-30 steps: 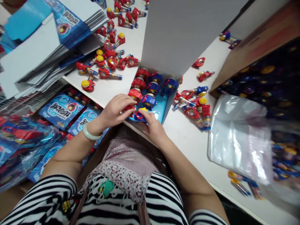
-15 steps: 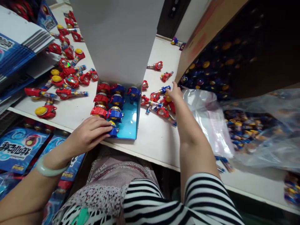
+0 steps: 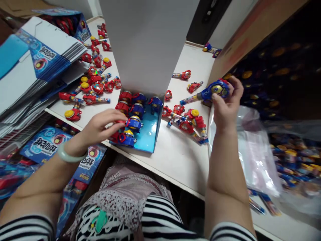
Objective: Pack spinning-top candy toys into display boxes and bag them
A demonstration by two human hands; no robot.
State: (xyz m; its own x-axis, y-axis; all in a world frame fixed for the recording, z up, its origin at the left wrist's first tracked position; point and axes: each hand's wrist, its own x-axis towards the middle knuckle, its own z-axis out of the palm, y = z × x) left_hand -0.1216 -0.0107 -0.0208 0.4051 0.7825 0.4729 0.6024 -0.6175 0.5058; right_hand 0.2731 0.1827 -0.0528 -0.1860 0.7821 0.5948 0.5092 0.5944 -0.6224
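Blue box holds toys; right hand grips a blue toy.

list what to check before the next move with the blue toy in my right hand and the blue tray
1. Grip: the right hand is closed round the round head of the blue toy, stick end pointing left. ok
2. Tray steadied: the left hand has fingertips on the front toys in the blue tray. ok
3. Room in the tray: bare blue floor shows on its right side. ok
4. Way across: loose toys lie on the table between hand and tray, but the held toy is above them. ok
5. Whether the left hand grips a toy or only rests on it: cannot tell
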